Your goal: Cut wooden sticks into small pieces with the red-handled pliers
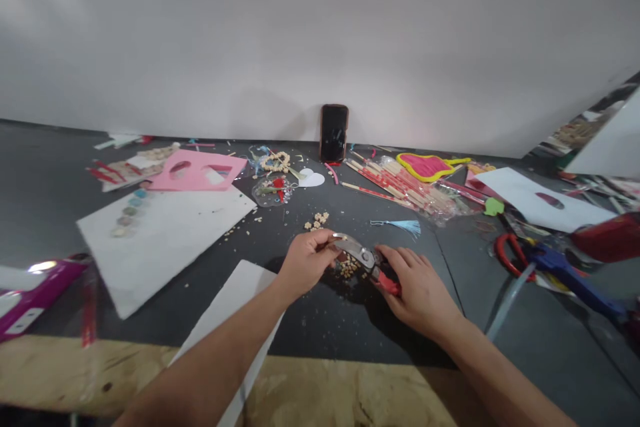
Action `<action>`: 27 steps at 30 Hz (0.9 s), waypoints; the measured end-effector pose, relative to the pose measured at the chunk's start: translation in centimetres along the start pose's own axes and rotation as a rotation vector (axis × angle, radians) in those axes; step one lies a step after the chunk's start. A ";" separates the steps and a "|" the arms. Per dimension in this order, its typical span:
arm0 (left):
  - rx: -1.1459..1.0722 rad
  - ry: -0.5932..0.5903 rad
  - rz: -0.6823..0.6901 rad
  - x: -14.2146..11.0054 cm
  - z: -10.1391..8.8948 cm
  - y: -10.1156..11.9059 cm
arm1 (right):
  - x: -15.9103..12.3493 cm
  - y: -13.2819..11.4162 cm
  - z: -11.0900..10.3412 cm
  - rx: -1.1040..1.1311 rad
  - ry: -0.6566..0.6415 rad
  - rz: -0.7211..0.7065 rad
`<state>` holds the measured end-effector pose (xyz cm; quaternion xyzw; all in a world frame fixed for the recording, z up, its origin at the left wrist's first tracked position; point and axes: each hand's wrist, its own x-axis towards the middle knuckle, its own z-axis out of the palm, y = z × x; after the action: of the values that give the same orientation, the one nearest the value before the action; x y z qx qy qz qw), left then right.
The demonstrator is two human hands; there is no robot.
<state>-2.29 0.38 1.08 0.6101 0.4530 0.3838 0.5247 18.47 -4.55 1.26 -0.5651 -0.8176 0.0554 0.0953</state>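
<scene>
My right hand (417, 287) is wrapped round the red handle of a pair of pruning shears (355, 250), whose metal blades point left. At the blade tips, my left hand (310, 257) pinches something too small to make out. Beneath the shears lies a scatter of small tan pieces (349, 267) on the dark table. Just beyond my left hand sits a little cluster of beige bead-like pieces (317, 220). A light blue tassel (400, 225) lies past my right hand.
A phone (334, 133) leans upright against the white wall. Chopsticks in red wrappers (395, 183) and a pink-yellow piece (425, 167) lie back right. White sheets (165, 233) and pink cut-out paper (197, 170) are at left. A blue glue gun (570, 273) and red-handled scissors (507, 253) lie right.
</scene>
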 end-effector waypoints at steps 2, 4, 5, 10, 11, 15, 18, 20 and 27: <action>-0.010 -0.011 0.000 0.0 0.0 -0.1 | 0.0 0.1 0.0 0.026 0.000 -0.014; -0.021 -0.021 0.002 0.0 0.0 -0.1 | -0.1 0.2 0.0 0.055 -0.001 -0.027; -0.026 -0.025 0.004 0.0 0.1 -0.2 | -0.1 0.2 0.0 0.064 -0.003 -0.028; -0.053 -0.027 0.010 -0.3 0.2 -0.1 | -0.3 -0.1 -0.2 0.044 -0.028 0.016; -0.055 -0.023 0.007 -0.3 0.2 -0.1 | -0.3 -0.2 -0.2 0.029 -0.033 0.028; -0.048 -0.008 0.008 -0.4 0.3 0.1 | -0.4 -0.5 -0.3 -0.017 -0.043 0.067; -0.060 0.015 0.001 -0.3 0.4 0.0 | -0.3 -0.5 -0.1 -0.009 -0.002 0.055; -0.096 0.038 -0.007 -0.2 0.4 0.0 | -0.2 -0.4 0.1 -0.008 0.031 0.046; -0.092 0.010 0.006 -0.1 0.2 0.0 | 0.0 -0.3 0.0 -0.026 0.033 0.006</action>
<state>-2.12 0.25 1.04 0.5849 0.4354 0.4089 0.5488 18.17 -4.66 1.33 -0.5698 -0.8148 0.0356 0.1011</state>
